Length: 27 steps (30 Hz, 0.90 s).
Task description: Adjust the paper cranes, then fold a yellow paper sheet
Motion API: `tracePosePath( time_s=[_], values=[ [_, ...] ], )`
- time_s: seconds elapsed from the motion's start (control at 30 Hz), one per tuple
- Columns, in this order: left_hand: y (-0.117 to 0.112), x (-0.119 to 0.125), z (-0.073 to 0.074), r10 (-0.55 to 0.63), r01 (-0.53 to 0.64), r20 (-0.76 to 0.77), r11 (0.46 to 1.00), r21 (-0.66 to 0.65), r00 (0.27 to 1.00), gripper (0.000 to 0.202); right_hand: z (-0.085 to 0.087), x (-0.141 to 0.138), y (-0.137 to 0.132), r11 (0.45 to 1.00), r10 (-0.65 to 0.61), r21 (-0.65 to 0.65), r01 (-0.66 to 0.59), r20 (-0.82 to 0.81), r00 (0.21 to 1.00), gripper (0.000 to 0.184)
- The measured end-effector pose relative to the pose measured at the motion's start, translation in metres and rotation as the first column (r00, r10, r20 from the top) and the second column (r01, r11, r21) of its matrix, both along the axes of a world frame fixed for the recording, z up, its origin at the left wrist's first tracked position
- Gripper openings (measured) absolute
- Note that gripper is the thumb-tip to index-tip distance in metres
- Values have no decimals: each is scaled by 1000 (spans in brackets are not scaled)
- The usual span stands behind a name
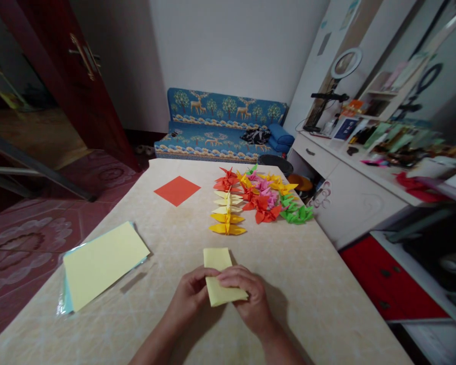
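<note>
A folded sheet of pale yellow paper [217,258] is held up over the near middle of the table. My left hand [192,293] pinches its left edge between thumb and fingers. From the other side, my right hand [249,294] grips the same paper, its fingers lying across the front and the thumb hidden. Beyond the hands runs a column of folded paper cranes in yellow [228,229], cream and red. More paper cranes in red [266,209], pink, orange and green [298,214] are bunched to the right of it.
A stack of yellow and blue paper sheets [106,261] in clear wrapping lies on the left of the table [167,228]. Further back is a red-orange paper square [178,190]. A blue patterned sofa [220,124] stands behind; a cluttered white dresser [349,177] is at the right.
</note>
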<state>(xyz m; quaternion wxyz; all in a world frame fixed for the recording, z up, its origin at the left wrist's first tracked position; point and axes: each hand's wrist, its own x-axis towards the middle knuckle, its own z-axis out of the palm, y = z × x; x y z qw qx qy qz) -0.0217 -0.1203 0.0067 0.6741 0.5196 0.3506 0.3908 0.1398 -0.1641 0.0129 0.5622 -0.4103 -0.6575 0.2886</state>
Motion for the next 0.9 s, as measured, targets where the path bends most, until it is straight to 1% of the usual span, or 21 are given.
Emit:
tracePosePath(
  time_s=[0.07,0.1,0.2,0.27,0.3,0.37,0.43,0.5,0.6,0.63,0.7,0.77,0.83,0.9],
  values=[
    [0,-1,2,-2,12,-71,991,130,997,20,1,-2,0,999,16,-49,-17,-20,1000,17],
    [0,-2,3,-9,27,-99,984,174,995,20,1,-2,0,997,22,-78,-24,-28,999,16],
    [-1,-1,9,-41,77,-158,969,234,987,20,2,-3,0,989,35,-142,-43,-57,998,12],
    [-2,-1,12,-53,102,-188,960,261,981,21,0,-3,0,987,11,-160,-24,-81,997,8],
    [-2,-1,13,-53,105,-193,956,274,980,22,-2,-3,0,984,-18,-178,3,-82,996,8],
    [-1,-1,13,-37,96,-199,950,298,979,24,-8,-2,0,969,-113,-229,97,-61,992,8],
    [0,-2,12,-5,73,-209,945,317,978,25,-14,-2,0,936,-211,-289,199,-11,977,10],
    [0,-4,11,19,58,-227,942,329,974,24,-20,-2,-1,905,-252,-345,249,38,967,11],
    [0,-5,8,22,60,-242,943,328,970,26,-22,-5,-1,876,-232,-418,242,75,970,11],
    [0,-5,6,38,44,-242,946,322,970,26,-21,-6,-1,867,-234,-436,243,75,969,11],
    [-1,-5,1,95,-25,-227,956,291,969,26,-19,-8,0,853,-252,-456,253,65,966,10],
    [-1,-4,-4,152,-109,-198,971,214,968,28,-17,-9,1,850,-258,-463,251,50,965,8],
    [-2,-4,-7,177,-155,-176,979,129,968,37,-16,-9,2,854,-245,-465,233,36,969,9],
    [-2,-3,-8,184,-171,-167,981,89,969,51,-16,-9,2,853,-242,-466,233,43,969,9]
  ],
)
